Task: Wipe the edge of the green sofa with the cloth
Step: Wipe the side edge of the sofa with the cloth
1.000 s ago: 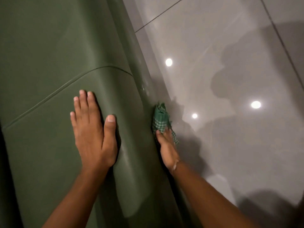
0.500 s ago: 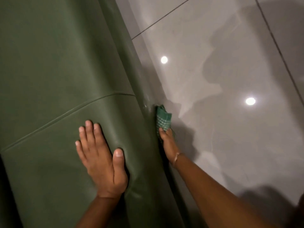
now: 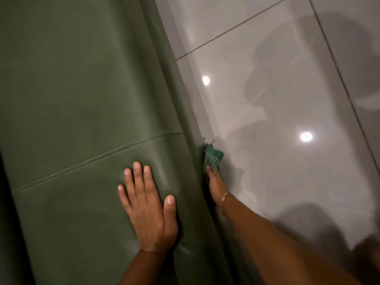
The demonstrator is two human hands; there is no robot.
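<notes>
The green leather sofa (image 3: pixel 82 99) fills the left half of the head view, with a stitched seam running across it. My left hand (image 3: pixel 147 204) lies flat on the sofa's top, fingers together, just below the seam. My right hand (image 3: pixel 216 186) presses a green checked cloth (image 3: pixel 212 158) against the sofa's outer side edge, low down near the floor. Only the upper part of the cloth shows beyond my fingers; the palm is hidden against the sofa.
Glossy grey floor tiles (image 3: pixel 287 182) with dark grout lines spread to the right of the sofa, reflecting ceiling lights and shadows. A dark gap (image 3: pixel 6 223) runs along the sofa's lower left.
Both hands and the cloth have moved along the sofa edge; the seam now lies right above my left hand's fingertips. The cloth stays pressed to the sofa's side.
</notes>
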